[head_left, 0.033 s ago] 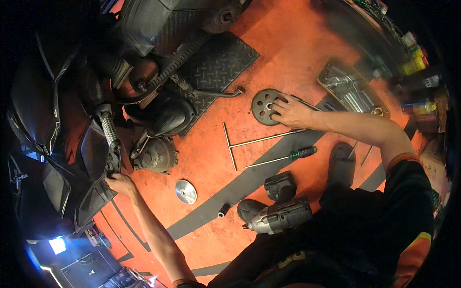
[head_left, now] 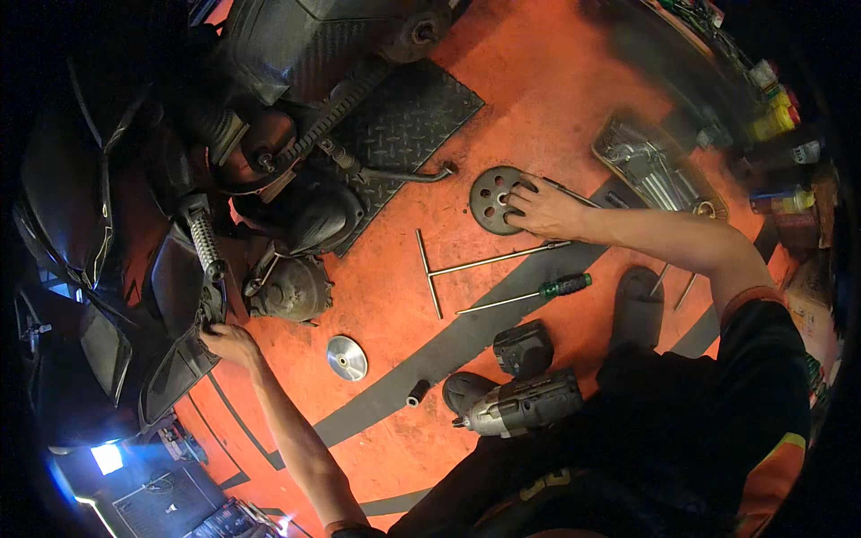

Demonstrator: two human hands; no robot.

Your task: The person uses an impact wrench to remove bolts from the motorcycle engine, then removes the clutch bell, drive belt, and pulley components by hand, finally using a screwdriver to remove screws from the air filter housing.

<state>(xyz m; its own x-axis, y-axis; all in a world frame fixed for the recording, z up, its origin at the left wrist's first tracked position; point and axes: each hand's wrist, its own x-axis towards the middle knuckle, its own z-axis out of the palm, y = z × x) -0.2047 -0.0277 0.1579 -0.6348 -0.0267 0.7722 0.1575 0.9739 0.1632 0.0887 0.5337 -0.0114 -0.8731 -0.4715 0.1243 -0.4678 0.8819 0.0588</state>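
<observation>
Fingers bent, my right hand (head_left: 543, 211) grips a round grey metal clutch drum (head_left: 489, 199) with several holes, flat on the floor. My left hand (head_left: 231, 344) reaches to the scooter (head_left: 166, 291), its curled fingers against a dark part below the coil spring (head_left: 204, 244); what they hold is lost in shadow. Between my arms lie a T-handle wrench (head_left: 475, 262), a green-handled screwdriver (head_left: 520, 293), a shiny pulley disc (head_left: 347, 358) and a dark socket (head_left: 418, 393).
An impact wrench (head_left: 525, 403) and a black battery-like block (head_left: 524, 348) lie close to my feet. A tray of wrenches (head_left: 659, 170) stands beyond my right forearm. Bottles (head_left: 778, 119) line the right edge. A black tread plate (head_left: 404, 125) lies beside the scooter.
My left hand and forearm have shifted very slightly to the right. My right hand stays on the clutch drum, and the tools lie as before.
</observation>
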